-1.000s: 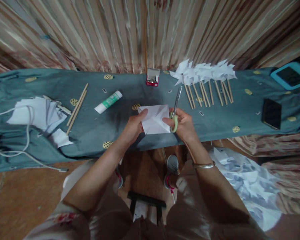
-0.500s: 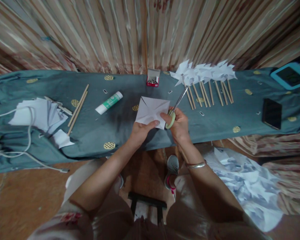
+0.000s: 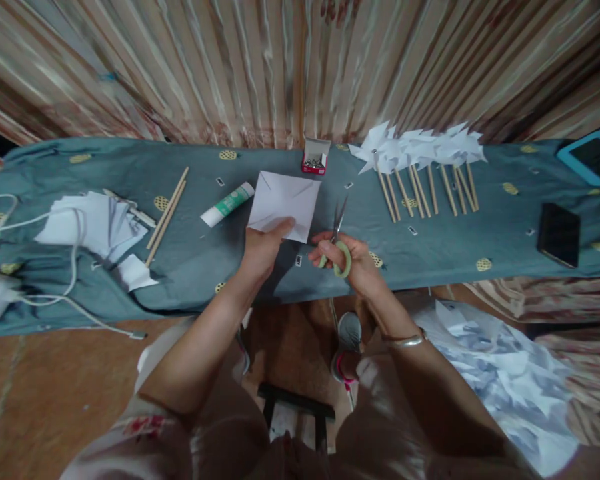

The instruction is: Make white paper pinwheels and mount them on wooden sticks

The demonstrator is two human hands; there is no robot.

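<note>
One curtain (image 3: 260, 80) is hanging beyond my hands, and one clothed table (image 3: 195, 273) is running beneath my grip to both sides. Below and right of my right forearm, one heap of folded paper (image 3: 500, 380) is bulging. Beyond and right of my right hand, a row of pinwheels (image 3: 420, 147) is lying, heads overlapping, on about ten sticks. Well left of my left hand, one fanned stack (image 3: 87, 223) is resting, its sheets too overlapped to count. Far right of my grip, one tablet (image 3: 593, 157) and one black phone (image 3: 559, 235) are lying.

My left hand (image 3: 265, 250) is pinching one creased paper (image 3: 287, 200), thumb on top, holding it over the table, left of the scissors. My right hand (image 3: 357, 263) is gripping one pair of scissors (image 3: 335, 233) by green handles, its two blades standing slightly apart, pointing away from me, just beside the paper.

Left of my left hand, two loose sticks (image 3: 168, 207) are lying; nearer, one glue tube (image 3: 229, 205). Beyond my grip, one red box (image 3: 315, 169) is standing open, holding several pins (image 3: 316, 163).
</note>
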